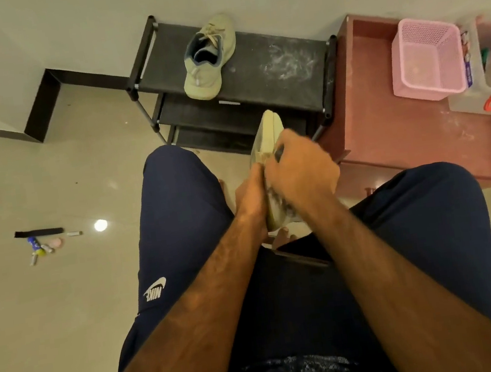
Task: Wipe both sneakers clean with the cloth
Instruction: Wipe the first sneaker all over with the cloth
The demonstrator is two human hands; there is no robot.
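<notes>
Floor: small batteries and a blue tube (38, 246) lie scattered;
Rack: one pale beige lace-up sneaker (208, 56) lies on the top tier of the black metal shoe rack (280, 53);
Left hand (250, 193): fingers wrapped round the other pale beige sneaker (268, 129), held between the thighs;
Right hand (301, 169): fingers curled over a blurred grey cloth (286, 208) against that sneaker;
Table: pink plastic mesh basket (427, 59) on the reddish wooden table (387, 136).

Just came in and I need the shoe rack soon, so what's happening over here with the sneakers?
A seated person is cleaning one sneaker between the knees. The left hand grips it, while the right hand curls over its side, holding what looks like the cloth, though motion blurs it. The second sneaker sits on top of the black shoe rack, untouched.
</notes>
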